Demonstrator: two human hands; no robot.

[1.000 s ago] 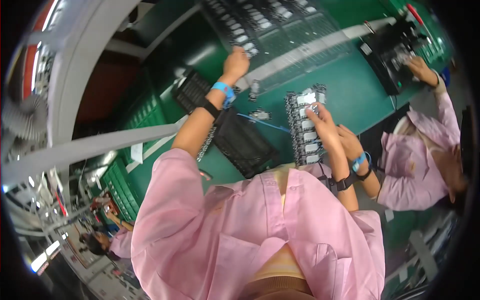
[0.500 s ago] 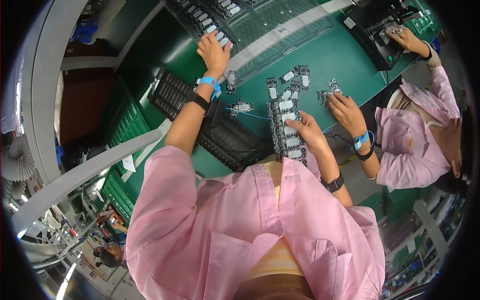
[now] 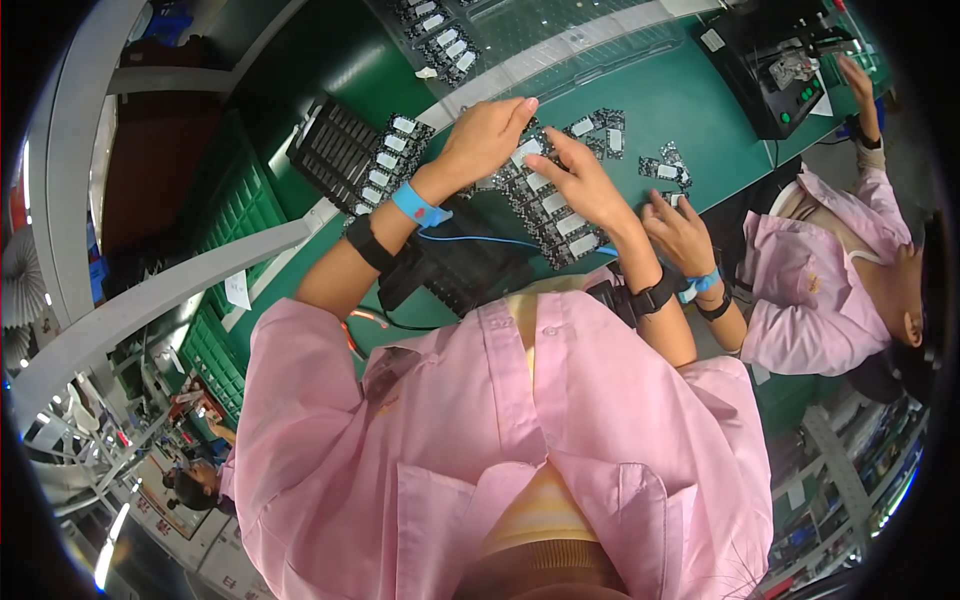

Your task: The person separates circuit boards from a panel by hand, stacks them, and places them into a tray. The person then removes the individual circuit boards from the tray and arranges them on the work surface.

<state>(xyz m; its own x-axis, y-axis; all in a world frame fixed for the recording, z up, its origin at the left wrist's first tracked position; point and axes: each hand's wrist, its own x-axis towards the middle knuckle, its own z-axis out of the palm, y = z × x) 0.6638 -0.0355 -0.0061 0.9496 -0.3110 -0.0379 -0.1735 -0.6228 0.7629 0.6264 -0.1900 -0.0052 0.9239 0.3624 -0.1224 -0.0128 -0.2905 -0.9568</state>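
A strip-like panel of dark circuit boards (image 3: 553,212) with pale rectangular parts lies slanted in front of me. My right hand (image 3: 585,185) grips its upper right side, thumb on top and index finger stretched along its far end. Close to that far end is my left hand (image 3: 485,145), its back turned up and fingers drawn together; what they hold, if anything, is hidden. Beside my left wrist a second board panel (image 3: 385,170) lies against a black slotted rack (image 3: 325,150). Small loose boards (image 3: 612,140) lie just beyond my right hand.
A clear plastic tray (image 3: 560,50) with more panels (image 3: 450,50) stands at the back. At right, a co-worker's hand (image 3: 680,235) is near loose boards (image 3: 665,170); a black machine (image 3: 750,80) stands beyond. A blue cord (image 3: 480,240) runs from my left wrist.
My left hand has left the panels in the tray and come back toward my right hand. The right hand's panel has tilted and moved up. The second panel now shows beside the rack.
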